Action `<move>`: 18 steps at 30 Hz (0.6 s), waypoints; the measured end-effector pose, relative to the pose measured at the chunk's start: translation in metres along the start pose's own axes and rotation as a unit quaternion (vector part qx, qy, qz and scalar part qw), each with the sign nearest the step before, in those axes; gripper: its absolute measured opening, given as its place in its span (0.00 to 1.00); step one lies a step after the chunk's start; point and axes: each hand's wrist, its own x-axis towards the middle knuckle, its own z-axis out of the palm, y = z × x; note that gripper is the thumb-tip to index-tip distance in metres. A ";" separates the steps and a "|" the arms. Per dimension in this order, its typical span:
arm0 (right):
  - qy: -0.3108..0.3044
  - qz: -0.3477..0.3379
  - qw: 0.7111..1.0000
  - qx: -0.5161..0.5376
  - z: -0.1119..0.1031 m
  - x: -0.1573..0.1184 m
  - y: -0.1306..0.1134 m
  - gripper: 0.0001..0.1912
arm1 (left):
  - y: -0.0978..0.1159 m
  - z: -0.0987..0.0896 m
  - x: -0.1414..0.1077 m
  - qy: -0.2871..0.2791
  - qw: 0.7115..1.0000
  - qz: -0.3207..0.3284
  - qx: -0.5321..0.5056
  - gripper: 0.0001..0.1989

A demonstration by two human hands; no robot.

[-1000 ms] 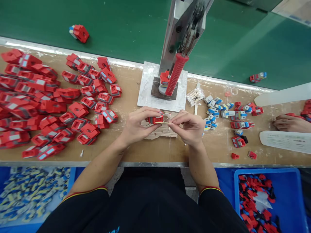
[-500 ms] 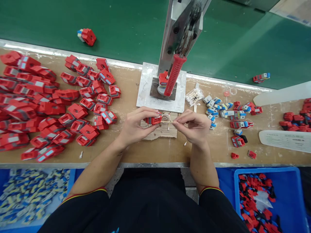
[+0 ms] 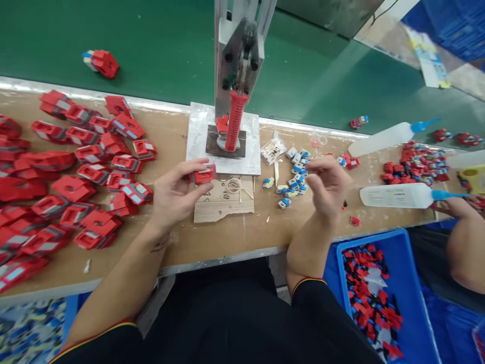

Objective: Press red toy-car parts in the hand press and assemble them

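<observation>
My left hand [image 3: 176,192] pinches a red plastic toy vehicle shell [image 3: 204,173] between thumb and fingers, over a piece of cardboard [image 3: 223,208]. On that cardboard lie a small clear round dish [image 3: 234,186] and cotton swabs [image 3: 247,190]. My right hand [image 3: 329,188] hovers to the right, its thumb and fingers apart and nothing visible between them. Just left of it are small white, blue and yellow toy parts [image 3: 297,174]. Some pieces under the right hand are hidden.
A hand press with a red handle [image 3: 236,119] stands on a metal plate [image 3: 197,136] ahead. Many red shells [image 3: 71,188] cover the left side. White bottles with blue nozzles [image 3: 396,195] lie right, near another person's arm [image 3: 468,242]. A blue bin [image 3: 417,303] holds red and black parts.
My right hand has let go of the cotton swab and moved right towards the small parts. My left hand still grips the red shell. The view has turned to the right.
</observation>
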 end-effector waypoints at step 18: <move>0.009 -0.041 0.987 0.153 0.014 -0.029 -0.014 0.11 | 0.015 0.016 -0.008 -0.032 0.993 -0.045 -0.105 0.21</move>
